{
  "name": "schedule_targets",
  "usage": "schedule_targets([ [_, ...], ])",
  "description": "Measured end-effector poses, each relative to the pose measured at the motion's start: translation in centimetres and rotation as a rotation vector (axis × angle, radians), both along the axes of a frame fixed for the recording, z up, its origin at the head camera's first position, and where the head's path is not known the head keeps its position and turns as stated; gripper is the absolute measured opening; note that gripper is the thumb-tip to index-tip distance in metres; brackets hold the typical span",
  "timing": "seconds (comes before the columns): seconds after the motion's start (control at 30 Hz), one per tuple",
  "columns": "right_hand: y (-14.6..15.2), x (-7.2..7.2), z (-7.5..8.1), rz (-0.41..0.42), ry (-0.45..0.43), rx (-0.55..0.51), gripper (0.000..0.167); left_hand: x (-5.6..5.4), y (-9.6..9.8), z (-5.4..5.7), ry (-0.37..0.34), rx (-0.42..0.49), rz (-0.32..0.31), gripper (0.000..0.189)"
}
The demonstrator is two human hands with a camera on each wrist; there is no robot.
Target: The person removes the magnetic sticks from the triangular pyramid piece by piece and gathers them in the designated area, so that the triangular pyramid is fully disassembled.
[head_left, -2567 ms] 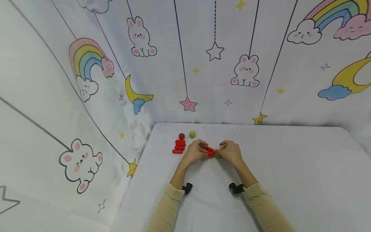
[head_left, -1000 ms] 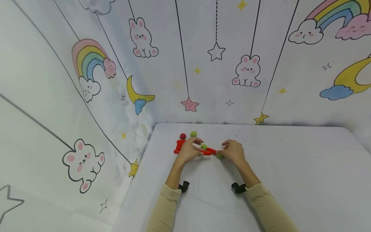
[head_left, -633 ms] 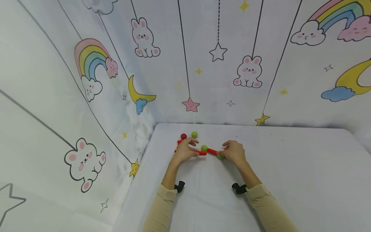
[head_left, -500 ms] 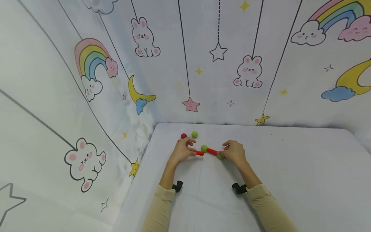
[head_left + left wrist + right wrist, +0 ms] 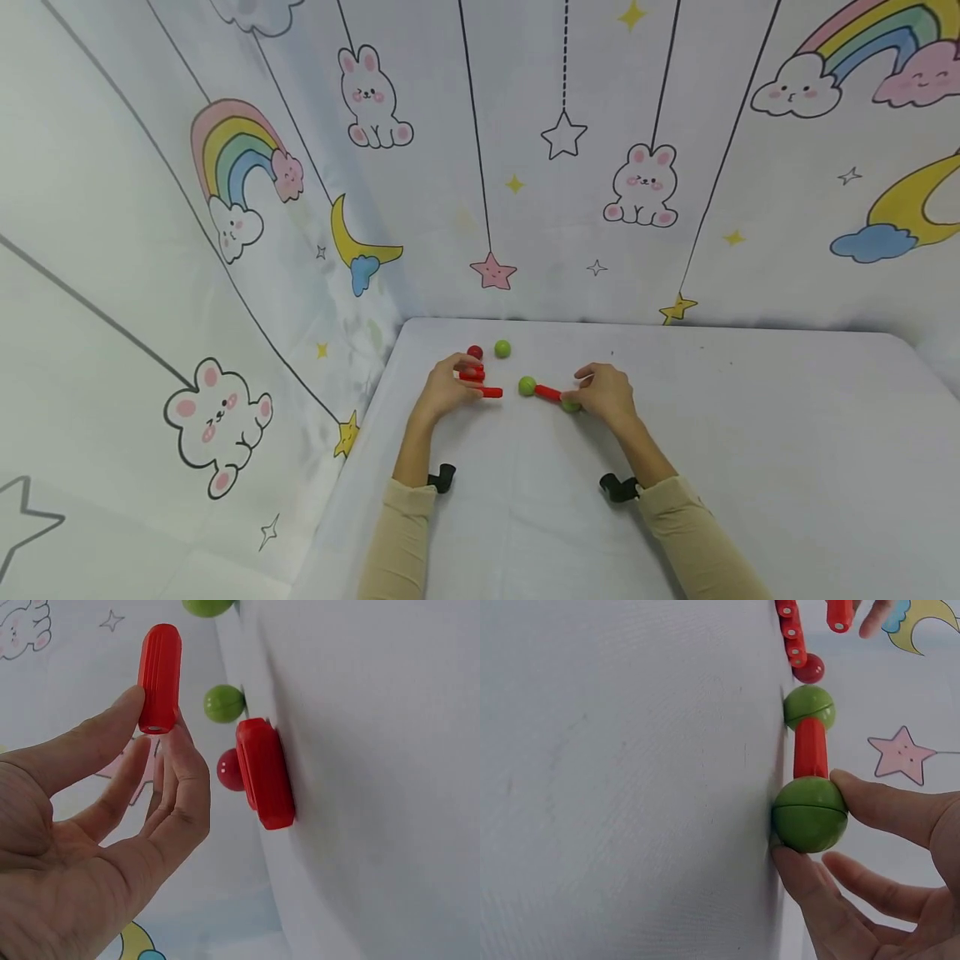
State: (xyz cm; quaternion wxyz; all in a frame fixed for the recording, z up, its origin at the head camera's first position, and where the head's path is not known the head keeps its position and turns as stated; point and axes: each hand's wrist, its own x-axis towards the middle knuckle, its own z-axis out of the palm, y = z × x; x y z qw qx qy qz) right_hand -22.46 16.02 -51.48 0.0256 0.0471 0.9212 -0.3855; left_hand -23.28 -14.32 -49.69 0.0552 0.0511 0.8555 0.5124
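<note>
My left hand (image 5: 444, 387) pinches a red ribbed rod (image 5: 160, 679) between thumb and fingers, raised off the table beside the other red rods (image 5: 264, 772). In the head view the held rod (image 5: 491, 392) points right, apart from the balls. My right hand (image 5: 609, 392) pinches a green ball (image 5: 810, 815) between thumb and fingertips. A second red rod (image 5: 811, 748) joins this ball to another green ball (image 5: 810, 706), making a bar with a ball at each end. In the head view the right fingers partly hide the near ball.
A red ball (image 5: 475, 352) and a loose green ball (image 5: 502, 348) lie near the table's back edge. Spare red rods (image 5: 472, 375) lie just in front of the red ball, partly behind the left hand. White cloth covers the table (image 5: 750, 450); a printed curtain (image 5: 450, 167) rises behind.
My left hand has carried its red rod leftward, away from the joined balls and rod, to beside the spare rods. My right hand stays almost in place, holding the green ball.
</note>
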Motion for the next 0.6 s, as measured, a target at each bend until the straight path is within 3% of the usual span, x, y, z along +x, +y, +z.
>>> schedule_targets([
  [0.3, 0.1, 0.0, 0.1, -0.005, -0.01, -0.004, 0.049, -0.5, -3.1, -0.4, -0.032, 0.041, 0.028, 0.054],
  [0.6, -0.1, 0.0, 0.1, -0.007, -0.019, -0.007, 0.05, -0.7, -4.8, -1.4, -0.056, 0.002, 0.03, 0.051],
])
